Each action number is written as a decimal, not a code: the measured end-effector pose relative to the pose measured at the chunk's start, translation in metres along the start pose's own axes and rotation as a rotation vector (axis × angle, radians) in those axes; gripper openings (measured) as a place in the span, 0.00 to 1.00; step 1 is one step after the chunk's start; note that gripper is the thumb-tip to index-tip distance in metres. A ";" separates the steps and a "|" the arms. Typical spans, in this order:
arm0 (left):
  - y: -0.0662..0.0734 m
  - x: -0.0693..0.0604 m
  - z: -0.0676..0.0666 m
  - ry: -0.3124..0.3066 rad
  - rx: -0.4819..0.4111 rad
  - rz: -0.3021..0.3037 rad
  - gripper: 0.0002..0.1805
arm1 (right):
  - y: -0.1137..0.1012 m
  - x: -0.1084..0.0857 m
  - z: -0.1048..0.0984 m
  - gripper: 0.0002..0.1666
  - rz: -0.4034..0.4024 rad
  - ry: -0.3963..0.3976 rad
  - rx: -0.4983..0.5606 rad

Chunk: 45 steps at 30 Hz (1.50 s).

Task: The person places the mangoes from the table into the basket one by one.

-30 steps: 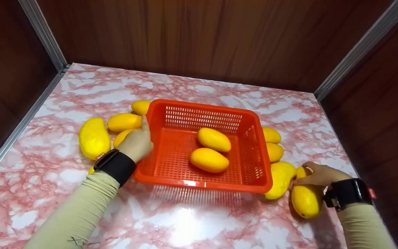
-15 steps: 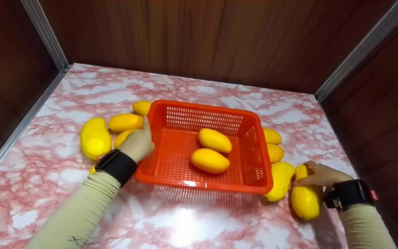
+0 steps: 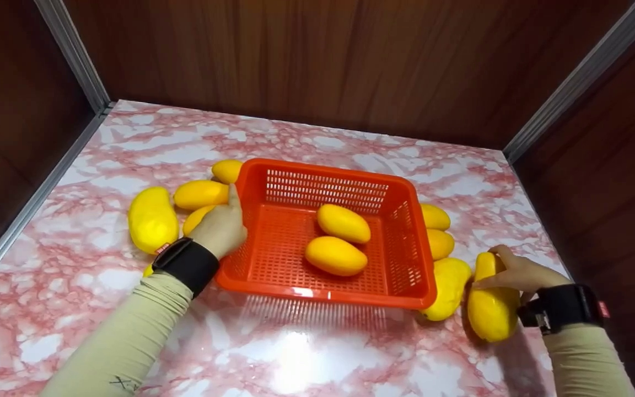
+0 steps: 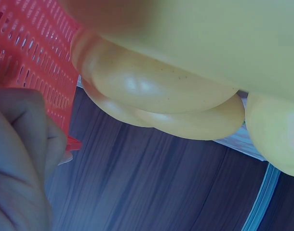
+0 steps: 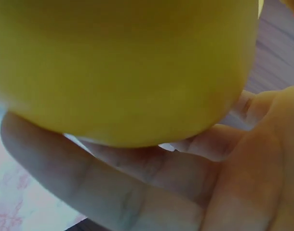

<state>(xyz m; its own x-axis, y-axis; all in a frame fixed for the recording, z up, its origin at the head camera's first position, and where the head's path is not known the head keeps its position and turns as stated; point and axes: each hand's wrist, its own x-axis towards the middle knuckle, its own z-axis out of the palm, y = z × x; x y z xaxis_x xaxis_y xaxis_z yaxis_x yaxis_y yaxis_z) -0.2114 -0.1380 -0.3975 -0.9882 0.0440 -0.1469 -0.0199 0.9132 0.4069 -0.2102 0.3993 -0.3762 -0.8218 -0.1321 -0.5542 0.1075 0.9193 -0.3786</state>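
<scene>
Beside the right end of the red basket [image 3: 361, 298], the right hand [image 3: 521, 274] holds a large yellow mango [image 3: 492, 317], thumb and fingers about its farther half, while the left hand [image 3: 219, 226], well apart from it, grips the basket's left rim. Whether the held mango bears on the table [image 3: 229, 364] cannot be made out. Its skin looks smooth and its near end broad, so the likeliest trouble is a slip: gripped toward the farther, narrower end, it could swing nose-down and twist free. The neighbouring mango [image 3: 447, 289] lies just beside it, close against the basket, and a sideways knock might set it rolling. Inside, two smaller mangoes [image 3: 343, 223] sit near each other; a sharp tug on the rim could send them across the basket's floor. That table is marbled in pink and white, glossy enough to throw back a bright patch of light, and probably slick under the basket. Dark wood-grained panels [image 3: 306, 66] enclose the back and sides, with grey metal strips [image 3: 72, 49] at the corners.
</scene>
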 end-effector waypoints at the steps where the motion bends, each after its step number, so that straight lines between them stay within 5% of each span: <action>1: 0.000 0.000 0.000 0.001 0.001 0.002 0.47 | -0.001 0.000 -0.001 0.57 -0.009 0.011 0.009; 10: 0.000 0.000 0.000 0.006 0.003 0.001 0.47 | -0.007 0.001 -0.009 0.55 -0.081 0.130 0.023; 22: 0.000 0.002 0.001 -0.005 -0.006 -0.016 0.47 | -0.021 -0.004 -0.025 0.60 -0.114 0.379 -0.010; 35: 0.000 -0.001 0.001 0.021 -0.002 0.007 0.47 | -0.041 -0.012 -0.022 0.59 -0.145 0.655 0.075; 45: 0.000 -0.002 0.001 0.028 0.004 0.024 0.47 | -0.063 -0.021 -0.019 0.57 -0.208 0.763 0.129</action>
<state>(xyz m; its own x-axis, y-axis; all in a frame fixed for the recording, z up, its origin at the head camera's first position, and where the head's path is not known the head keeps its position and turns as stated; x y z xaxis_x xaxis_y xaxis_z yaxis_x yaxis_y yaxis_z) -0.2094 -0.1381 -0.3981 -0.9922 0.0543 -0.1123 0.0040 0.9137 0.4063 -0.2107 0.3516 -0.3267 -0.9831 0.0373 0.1793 -0.0640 0.8474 -0.5271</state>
